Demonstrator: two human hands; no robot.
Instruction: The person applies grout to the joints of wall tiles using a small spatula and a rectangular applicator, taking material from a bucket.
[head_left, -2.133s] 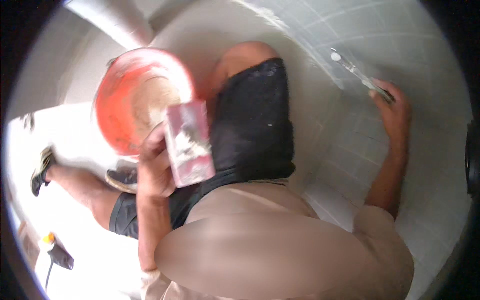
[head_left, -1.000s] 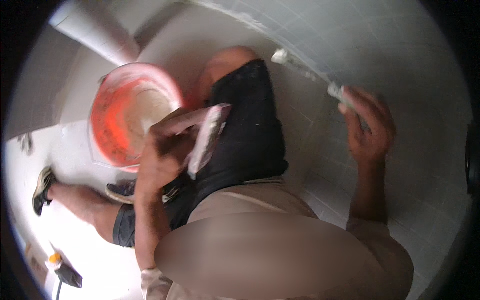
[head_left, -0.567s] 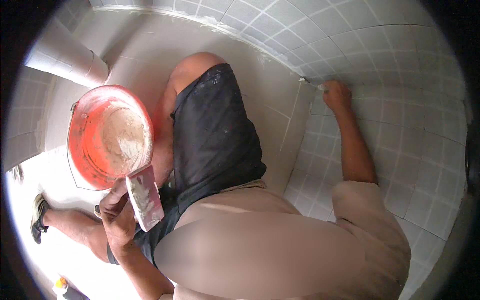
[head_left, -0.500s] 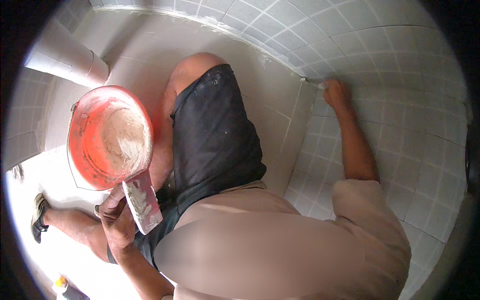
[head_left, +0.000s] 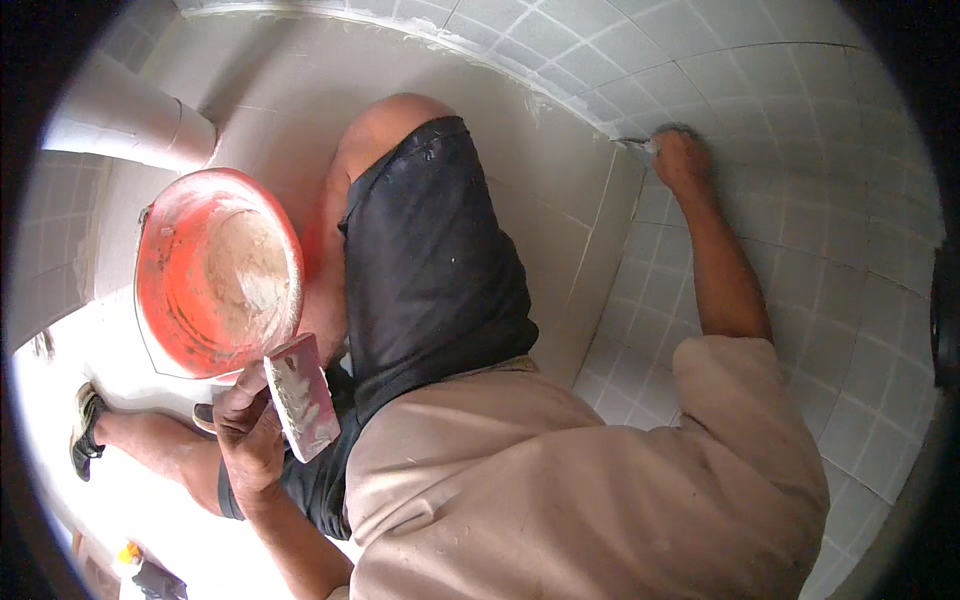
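My left hand (head_left: 248, 440) grips a flat, pinkish rectangular slab (head_left: 303, 398) with pale paste smeared on its face. I cannot make out exactly what kind of tool the slab is. It sits just below the rim of a red bucket (head_left: 180, 270), whose inside is coated with whitish-beige paste (head_left: 245, 270). At the far right, the fingers of my right hand (head_left: 682, 162) are closed around a small thin-bladed scraper (head_left: 640, 146). Its blade points left, at the corner where the tiled wall meets the smooth panel. My fingers hide most of its handle.
Grey wall tiles (head_left: 780, 210) with pale joint lines run along the right and top. A thick white pipe (head_left: 140, 125) stands at the upper left. My bent leg in black shorts (head_left: 430, 260) fills the middle. A container with a yellow-orange top (head_left: 130, 553) lies lower left.
My right hand has moved slightly up and right along the corner, and the scraper's blade shows more clearly. My left hand has shifted a little right and up with the slab.
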